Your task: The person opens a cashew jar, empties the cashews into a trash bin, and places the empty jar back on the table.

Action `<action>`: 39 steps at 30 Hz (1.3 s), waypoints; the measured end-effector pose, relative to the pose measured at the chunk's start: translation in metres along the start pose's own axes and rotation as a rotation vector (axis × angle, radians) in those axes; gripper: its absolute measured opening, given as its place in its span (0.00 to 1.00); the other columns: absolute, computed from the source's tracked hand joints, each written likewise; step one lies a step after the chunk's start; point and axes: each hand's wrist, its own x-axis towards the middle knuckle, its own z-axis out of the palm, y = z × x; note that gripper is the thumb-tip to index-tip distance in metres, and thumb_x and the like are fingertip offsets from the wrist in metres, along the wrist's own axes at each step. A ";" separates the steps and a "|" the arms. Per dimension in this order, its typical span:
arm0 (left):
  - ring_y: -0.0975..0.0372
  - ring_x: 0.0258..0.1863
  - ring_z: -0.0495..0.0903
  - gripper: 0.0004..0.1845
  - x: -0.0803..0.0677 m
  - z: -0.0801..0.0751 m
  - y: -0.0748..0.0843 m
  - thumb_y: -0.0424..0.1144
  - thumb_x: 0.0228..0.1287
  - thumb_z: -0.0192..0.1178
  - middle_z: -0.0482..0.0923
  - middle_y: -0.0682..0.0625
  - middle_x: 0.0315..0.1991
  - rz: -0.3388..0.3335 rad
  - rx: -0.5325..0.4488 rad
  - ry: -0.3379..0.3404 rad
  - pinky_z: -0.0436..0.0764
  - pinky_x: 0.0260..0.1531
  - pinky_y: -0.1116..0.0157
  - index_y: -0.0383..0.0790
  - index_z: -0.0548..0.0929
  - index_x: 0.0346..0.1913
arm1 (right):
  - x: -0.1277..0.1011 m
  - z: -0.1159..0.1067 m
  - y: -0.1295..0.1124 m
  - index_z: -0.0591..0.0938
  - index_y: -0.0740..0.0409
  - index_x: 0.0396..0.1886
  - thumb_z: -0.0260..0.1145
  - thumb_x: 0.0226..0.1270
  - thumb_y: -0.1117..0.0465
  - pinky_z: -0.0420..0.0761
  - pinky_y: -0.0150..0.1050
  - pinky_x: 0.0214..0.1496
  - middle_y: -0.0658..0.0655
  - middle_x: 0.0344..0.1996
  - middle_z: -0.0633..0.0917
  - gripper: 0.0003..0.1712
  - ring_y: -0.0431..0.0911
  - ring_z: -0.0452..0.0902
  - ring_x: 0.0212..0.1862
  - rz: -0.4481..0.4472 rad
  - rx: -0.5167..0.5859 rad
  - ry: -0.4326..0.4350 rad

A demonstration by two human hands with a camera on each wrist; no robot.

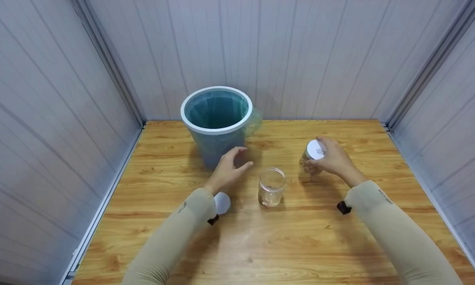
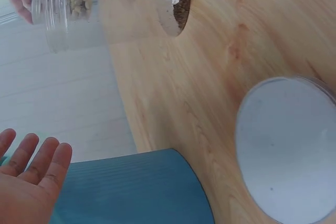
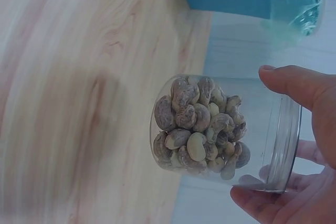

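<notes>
My right hand (image 1: 327, 157) grips a clear jar of cashews (image 1: 309, 166) by its top, fingers curled round the white lid (image 1: 315, 149). The jar tilts toward me at the table's right. In the right wrist view the cashews (image 3: 197, 129) fill its lower part and my fingers (image 3: 294, 85) wrap the lid end. My left hand (image 1: 237, 159) hovers open beside the blue bin (image 1: 217, 118), holding nothing; its straight fingers (image 2: 31, 156) show against the bin's side (image 2: 131, 190). An empty clear jar (image 1: 271, 187) stands open between my hands.
A loose white lid (image 1: 223, 202) lies flat on the wooden table (image 1: 284, 245) by my left wrist, large in the left wrist view (image 2: 286, 148). The bin holds a green liner (image 1: 217, 109). Grey panel walls (image 1: 43, 118) close in three sides.
</notes>
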 end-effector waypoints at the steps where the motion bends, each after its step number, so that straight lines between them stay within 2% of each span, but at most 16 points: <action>1: 0.46 0.76 0.74 0.28 0.001 0.000 0.000 0.46 0.77 0.67 0.78 0.42 0.72 0.017 -0.003 0.001 0.70 0.80 0.45 0.39 0.77 0.73 | -0.001 -0.001 -0.002 0.62 0.69 0.84 0.82 0.64 0.54 0.67 0.71 0.79 0.75 0.81 0.65 0.57 0.72 0.63 0.79 -0.007 -0.004 0.005; 5: 0.46 0.76 0.74 0.30 0.005 0.001 0.003 0.45 0.76 0.69 0.78 0.40 0.72 0.063 -0.010 0.006 0.70 0.80 0.44 0.36 0.75 0.74 | -0.003 -0.004 -0.012 0.64 0.69 0.83 0.83 0.63 0.54 0.69 0.72 0.77 0.76 0.78 0.68 0.57 0.73 0.65 0.77 -0.035 -0.012 0.025; 13: 0.48 0.78 0.73 0.38 0.010 0.002 0.014 0.46 0.71 0.74 0.76 0.41 0.76 0.075 -0.012 -0.004 0.69 0.81 0.50 0.37 0.73 0.78 | -0.009 -0.012 -0.030 0.64 0.66 0.83 0.83 0.62 0.56 0.75 0.70 0.72 0.75 0.77 0.70 0.56 0.71 0.70 0.73 -0.045 0.046 0.046; 26: 0.44 0.76 0.75 0.42 0.019 0.011 0.027 0.44 0.65 0.78 0.74 0.40 0.77 0.144 -0.030 -0.052 0.73 0.77 0.43 0.35 0.72 0.78 | -0.017 -0.019 -0.058 0.68 0.64 0.82 0.85 0.60 0.54 0.78 0.67 0.69 0.72 0.76 0.73 0.55 0.69 0.73 0.72 -0.113 0.061 0.094; 33: 0.46 0.76 0.75 0.43 0.022 0.014 0.034 0.45 0.65 0.78 0.75 0.41 0.77 0.169 0.001 -0.083 0.76 0.76 0.50 0.36 0.72 0.78 | -0.023 -0.019 -0.071 0.71 0.62 0.80 0.86 0.58 0.54 0.79 0.68 0.68 0.71 0.75 0.74 0.54 0.68 0.73 0.72 -0.153 0.081 0.110; 39: 0.45 0.76 0.75 0.44 0.024 0.016 0.038 0.44 0.63 0.79 0.75 0.41 0.77 0.194 -0.001 -0.102 0.77 0.75 0.51 0.36 0.71 0.79 | -0.026 -0.018 -0.081 0.72 0.59 0.80 0.87 0.57 0.54 0.80 0.65 0.65 0.69 0.76 0.75 0.53 0.67 0.75 0.70 -0.167 0.102 0.111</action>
